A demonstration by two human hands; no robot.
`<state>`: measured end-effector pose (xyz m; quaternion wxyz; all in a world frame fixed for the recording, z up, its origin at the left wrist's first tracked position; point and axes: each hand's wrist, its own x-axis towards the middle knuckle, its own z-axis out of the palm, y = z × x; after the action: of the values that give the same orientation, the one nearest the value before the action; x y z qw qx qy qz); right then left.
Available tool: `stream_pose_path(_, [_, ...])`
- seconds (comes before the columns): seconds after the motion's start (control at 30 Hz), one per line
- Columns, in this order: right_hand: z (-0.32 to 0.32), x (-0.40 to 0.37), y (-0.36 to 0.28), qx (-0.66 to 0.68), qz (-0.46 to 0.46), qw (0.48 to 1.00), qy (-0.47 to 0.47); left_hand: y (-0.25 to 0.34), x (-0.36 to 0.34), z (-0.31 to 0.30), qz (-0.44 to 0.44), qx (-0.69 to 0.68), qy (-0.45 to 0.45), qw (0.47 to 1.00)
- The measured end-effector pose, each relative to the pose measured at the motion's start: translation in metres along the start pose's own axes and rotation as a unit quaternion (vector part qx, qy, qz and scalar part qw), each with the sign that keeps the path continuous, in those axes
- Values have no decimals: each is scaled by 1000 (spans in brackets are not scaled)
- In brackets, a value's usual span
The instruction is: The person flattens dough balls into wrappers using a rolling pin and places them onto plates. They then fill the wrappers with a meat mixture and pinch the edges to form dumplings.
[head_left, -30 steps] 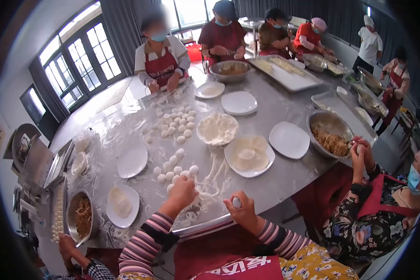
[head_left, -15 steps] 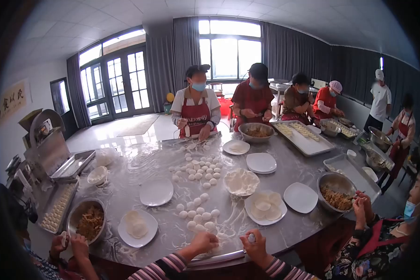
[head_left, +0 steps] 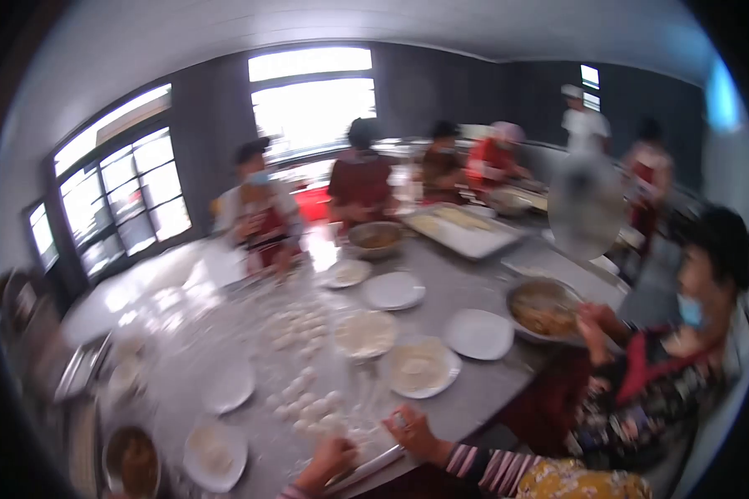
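The view is blurred. My left hand (head_left: 334,459) is closed at the near table edge, just in front of a cluster of white dough balls (head_left: 312,409). To its right, my right hand (head_left: 409,432) is curled shut around something small and pale that I cannot make out. Both hands are apart. Beyond my right hand sits a white plate (head_left: 450,381) with round dough wrappers (head_left: 419,367). Behind that is a bowl of flour (head_left: 365,333). A second group of dough balls (head_left: 298,326) lies farther back on the floury table (head_left: 175,358).
White plates (head_left: 479,334) stand about the table. At the right, a co-worker's hands (head_left: 595,324) are beside a metal bowl of filling (head_left: 545,309). Another filling bowl (head_left: 133,461) is at the lower left. Several people work across the table, near a large tray (head_left: 466,233).
My view has swung to the right and blurred, so the table and people appear farther left. Both my hands remain closed near the table edge.
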<state>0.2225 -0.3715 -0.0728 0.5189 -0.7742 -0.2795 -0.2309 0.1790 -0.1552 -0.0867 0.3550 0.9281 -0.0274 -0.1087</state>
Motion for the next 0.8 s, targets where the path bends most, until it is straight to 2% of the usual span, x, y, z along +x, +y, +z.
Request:
stream_pose_path(0.03, [5, -13, 19, -104, -115, 988, 21, -5, -1, 0, -9, 0, -13, 1000])
stream_pose_path(0.07, [3, -12, 10, -68, -109, 991, 40, -3, -6, -3, 13, -45, -15, 999])
stream_pose_path(0.1, [8, -9, 10, -78, -116, 988, 66, 18, -14, -17, 20, -28, -36, 999])
stream_pose_path(0.13, [10, -1, 9, -14, -24, 999, 41, 9, -6, -2, 63, -68, -27, 995])
stream_pose_path(0.17, [19, 7, 13, -9, 5, 999, 40, -2, 5, 8, 92, -92, 0, 991])
stream_pose_path(0.2, [25, 13, 17, 6, 26, 999, 33, -1, 10, 10, 75, -89, 10, 993])
stream_pose_path(0.3, [28, 23, 12, 47, 42, 998, 11, -19, 28, 17, 109, -83, 43, 990])
stream_pose_path(0.33, [25, 19, 12, 45, 41, 998, 13, -18, 26, 13, 103, -71, -19, 992])
stream_pose_path(0.37, [19, 9, 13, -21, -40, 998, 31, -17, 24, 9, 96, -59, -79, 990])
stream_pose_path(0.4, [12, 0, 15, -87, -122, 987, 49, -19, 19, 11, 106, -63, -57, 991])
stream_pose_path(0.47, [-5, -23, 3, -54, -56, 997, 30, -32, 15, 13, 130, -84, -37, 987])
stream_pose_path(0.5, [-18, -20, -16, 67, 27, 997, 29, -30, 10, 13, 108, -100, -24, 989])
stream_pose_path(0.53, [-13, -17, -10, 67, 29, 997, 31, -29, 12, 14, 109, -99, -27, 989])
stream_pose_path(0.6, [9, -3, 10, -45, -53, 997, 19, -29, 17, 19, 93, -73, -37, 992])
stream_pose_path(0.63, [20, 9, 13, 30, 28, 999, -1, -29, 18, 19, 85, -59, -38, 994])
stream_pose_path(0.67, [26, 14, 14, 33, 23, 999, 0, -27, 20, 17, 84, -56, -33, 994])
stream_pose_path(0.73, [31, 24, 13, 27, 41, 999, -10, -22, 25, 14, 150, -8, 14, 989])
stream_pose_path(0.77, [27, 20, 13, 25, 37, 999, -9, -23, 22, 13, 134, -35, -13, 990])
stream_pose_path(0.8, [20, 9, 14, -32, -34, 999, 12, -23, 17, 13, 118, -63, -39, 990])
